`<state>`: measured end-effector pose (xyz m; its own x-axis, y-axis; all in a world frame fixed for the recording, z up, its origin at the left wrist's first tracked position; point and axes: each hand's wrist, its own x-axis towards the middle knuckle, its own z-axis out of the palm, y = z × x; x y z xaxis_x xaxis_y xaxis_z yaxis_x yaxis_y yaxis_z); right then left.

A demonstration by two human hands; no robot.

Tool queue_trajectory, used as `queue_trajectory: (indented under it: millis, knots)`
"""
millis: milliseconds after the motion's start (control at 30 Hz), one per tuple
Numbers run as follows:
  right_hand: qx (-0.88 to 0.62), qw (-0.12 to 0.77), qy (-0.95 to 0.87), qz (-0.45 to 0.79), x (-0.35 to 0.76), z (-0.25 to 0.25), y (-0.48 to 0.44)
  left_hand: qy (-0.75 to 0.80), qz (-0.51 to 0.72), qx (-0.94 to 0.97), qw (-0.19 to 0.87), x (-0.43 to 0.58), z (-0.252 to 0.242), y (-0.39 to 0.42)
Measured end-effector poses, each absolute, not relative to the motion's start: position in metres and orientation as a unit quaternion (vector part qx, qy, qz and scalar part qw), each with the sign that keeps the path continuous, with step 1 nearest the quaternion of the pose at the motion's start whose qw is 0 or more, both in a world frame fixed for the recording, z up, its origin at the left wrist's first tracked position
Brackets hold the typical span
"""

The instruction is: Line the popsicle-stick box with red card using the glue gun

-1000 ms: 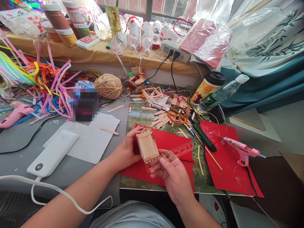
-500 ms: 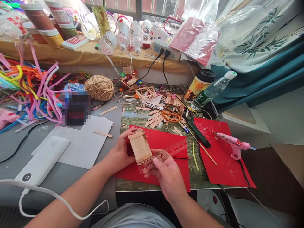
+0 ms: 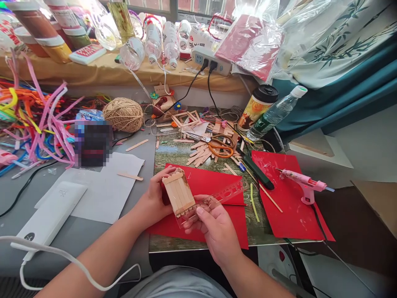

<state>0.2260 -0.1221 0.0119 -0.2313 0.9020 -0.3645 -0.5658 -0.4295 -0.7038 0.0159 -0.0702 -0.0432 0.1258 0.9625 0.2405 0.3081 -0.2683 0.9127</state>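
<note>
My left hand (image 3: 157, 196) is wrapped round the far left side of a small box made of wooden craft sticks (image 3: 178, 192), held tilted above red paper (image 3: 214, 179). Between the thumb and fingers of my right hand (image 3: 214, 223) is a clear plastic ruler (image 3: 228, 191). The ruler's near end lies along the lower edge of the stick box, and its far end points up to the right. Part of my left fingers is hidden behind the box.
Scissors (image 3: 221, 148) rest on a pile of craft sticks (image 3: 201, 155). At right, a pink glue gun (image 3: 305, 186) lies on a second red sheet (image 3: 279, 219). A twine ball (image 3: 123, 115), a power bank (image 3: 52, 213), a water bottle (image 3: 277, 114) and a tumbler (image 3: 259, 105) stand about.
The camera view has shifted slightly, so everything sits a little further left. Both hands keep their hold on the stick box and the ruler, with hardly any movement between them.
</note>
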Motion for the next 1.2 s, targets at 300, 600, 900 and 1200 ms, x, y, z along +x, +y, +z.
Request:
queue_trajectory:
  millis: [300,600,900,1200]
  knots:
    - [-0.384,0.489,-0.222,0.751,0.2265,0.0108,-0.1209,0.440,0.417,0.752,0.261,0.0129,-0.0375,-0.0689]
    - [-0.376,0.493,-0.224,0.752,0.2261,0.0093,-0.1205,0.430,0.422,0.760,0.245,0.0137,-0.0384,-0.0667]
    - [-0.373,0.491,-0.218,0.757,0.2273,0.0072,-0.1204,0.426,0.420,0.759,0.258,0.0135,-0.0378,-0.0673]
    - [-0.386,0.491,-0.209,0.753,0.2276,0.0066,-0.1228,0.445,0.405,0.740,0.302,0.0126,-0.0330,-0.0712]
